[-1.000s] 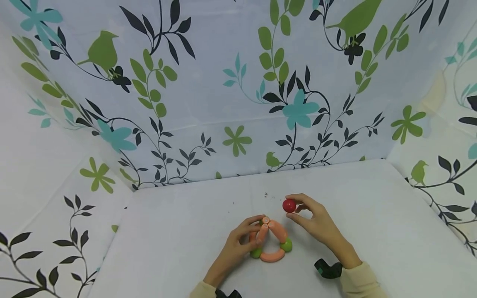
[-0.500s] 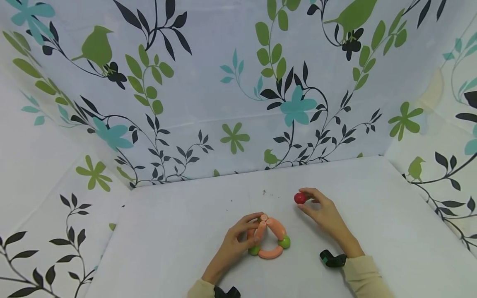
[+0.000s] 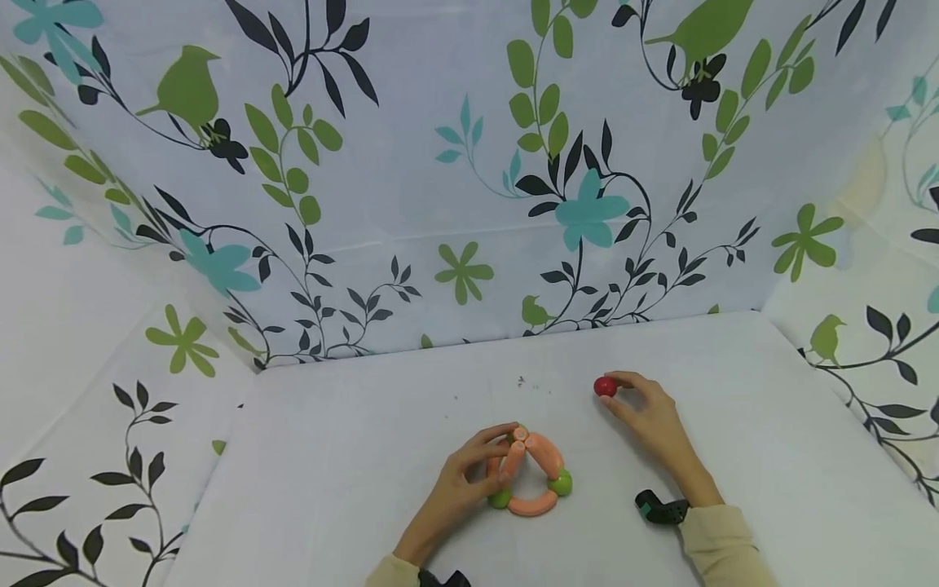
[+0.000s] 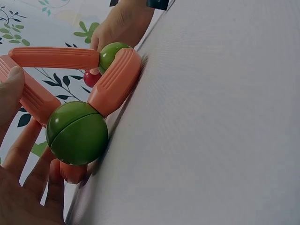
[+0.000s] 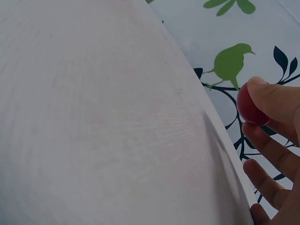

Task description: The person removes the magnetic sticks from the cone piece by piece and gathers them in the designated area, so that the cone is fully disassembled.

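Observation:
My left hand (image 3: 460, 477) grips an orange rod of a magnetic-looking frame made of curved orange rods (image 3: 545, 454) and green balls (image 3: 561, 483). In the left wrist view the thumb lies over one rod, and a large green ball (image 4: 77, 133) joins several rods. The frame stands on the white table, partly hidden by the fingers. To the right and farther back, my right hand (image 3: 653, 420) pinches a red ball (image 3: 605, 386) between thumb and fingers, apart from the frame. The right wrist view shows the thumb over this red ball (image 5: 252, 105).
The white table (image 3: 352, 456) ends at the back against a hanging cloth (image 3: 396, 179) printed with leaves, birds and flowers. More printed cloth (image 3: 880, 391) hangs at the sides. A black wrist device (image 3: 660, 509) sits by the right sleeve.
My right hand has moved right and slightly back with the red ball, away from the orange and green frame. The left hand keeps its grip on the frame.

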A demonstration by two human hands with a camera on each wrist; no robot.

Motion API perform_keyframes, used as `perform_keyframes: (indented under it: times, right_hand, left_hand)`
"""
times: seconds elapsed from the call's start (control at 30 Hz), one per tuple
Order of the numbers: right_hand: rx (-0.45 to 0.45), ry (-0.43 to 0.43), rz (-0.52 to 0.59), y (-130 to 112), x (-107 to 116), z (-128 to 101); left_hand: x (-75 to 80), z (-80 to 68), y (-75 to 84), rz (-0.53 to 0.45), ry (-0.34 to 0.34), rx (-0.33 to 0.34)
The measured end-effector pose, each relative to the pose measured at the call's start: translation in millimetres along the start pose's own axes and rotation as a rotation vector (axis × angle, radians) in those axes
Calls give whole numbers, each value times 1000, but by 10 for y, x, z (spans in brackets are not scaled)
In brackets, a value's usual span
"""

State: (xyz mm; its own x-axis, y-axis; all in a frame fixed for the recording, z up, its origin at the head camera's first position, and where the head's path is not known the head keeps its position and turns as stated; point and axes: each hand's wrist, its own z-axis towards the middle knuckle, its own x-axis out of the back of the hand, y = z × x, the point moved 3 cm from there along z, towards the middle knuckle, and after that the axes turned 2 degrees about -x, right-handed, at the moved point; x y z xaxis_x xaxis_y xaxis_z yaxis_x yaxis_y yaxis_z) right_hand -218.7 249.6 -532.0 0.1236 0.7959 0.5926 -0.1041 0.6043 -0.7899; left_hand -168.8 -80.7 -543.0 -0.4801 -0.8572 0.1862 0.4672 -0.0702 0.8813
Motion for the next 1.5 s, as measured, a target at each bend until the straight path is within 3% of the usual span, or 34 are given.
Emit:
perform_keyframes:
  times: [0.4,0.63,1.13,1.5]
  right_hand:
    - [-26,-4,-68,33,-52,3]
    - [-25,5,-115,11,-8,103]
    - [-12,-12,-177,-32,1,199]
    - [-11,-59,-176,-80,45,245]
  left_hand:
    - [-30,-60,67,-24,17,9]
    - [-58,-42,82,-31,2,-20]
    - [-41,-23,91,-29,7,-12]
    - [15,13,73,-6,5,32]
